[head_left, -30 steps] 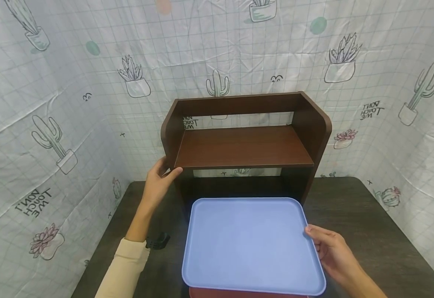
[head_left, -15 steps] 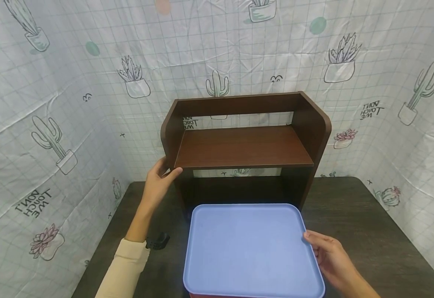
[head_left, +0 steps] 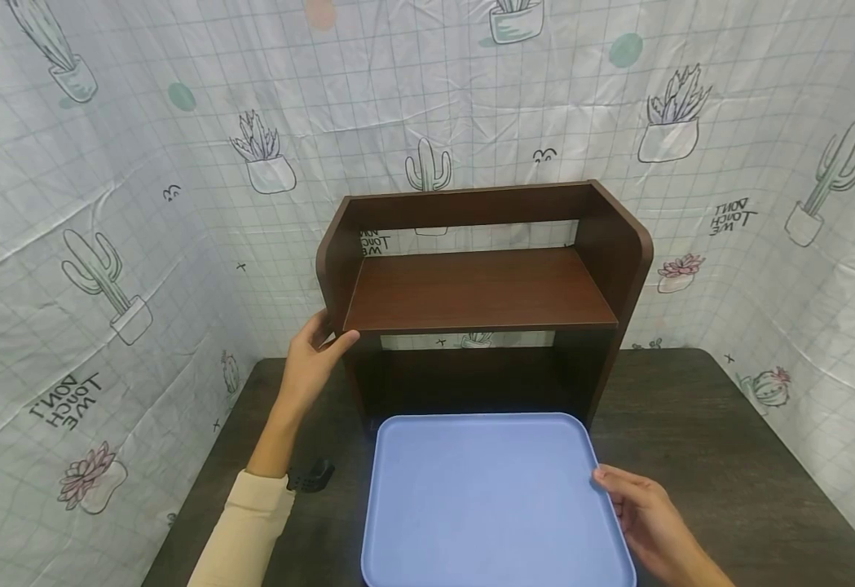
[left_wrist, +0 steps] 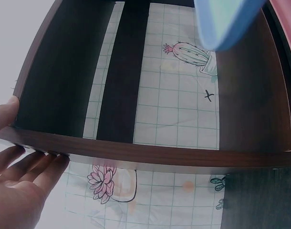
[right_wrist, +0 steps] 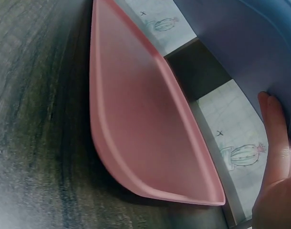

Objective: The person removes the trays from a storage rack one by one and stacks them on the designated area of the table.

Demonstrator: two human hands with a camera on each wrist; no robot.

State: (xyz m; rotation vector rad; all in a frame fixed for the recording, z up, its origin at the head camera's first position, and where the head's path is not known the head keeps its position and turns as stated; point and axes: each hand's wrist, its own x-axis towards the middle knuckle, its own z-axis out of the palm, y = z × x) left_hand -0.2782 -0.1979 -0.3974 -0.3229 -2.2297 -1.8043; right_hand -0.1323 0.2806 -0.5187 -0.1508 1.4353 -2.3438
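In the head view my left hand [head_left: 310,359] holds the left side panel of a dark brown wooden shelf [head_left: 482,289]. The left wrist view shows the thumb on the panel's inner side and the fingers [left_wrist: 45,176] on its outer side. My right hand [head_left: 643,509] pinches the right rim of a light blue rectangular tray [head_left: 496,497], held in front of the shelf. Below the blue tray, a pink tray [right_wrist: 140,109] sits on the dark table in the right wrist view; in the head view the blue tray hides it.
The dark wood table [head_left: 720,456] extends to both sides of the shelf. White grid cloth [head_left: 478,90] printed with cacti hangs behind and at the sides. A black wrist strap device [head_left: 313,475] sits at my left forearm.
The blue tray and my right hand have moved down in the head view, toward me. A reddish edge once visible below the tray is now covered. My left hand stays on the shelf.
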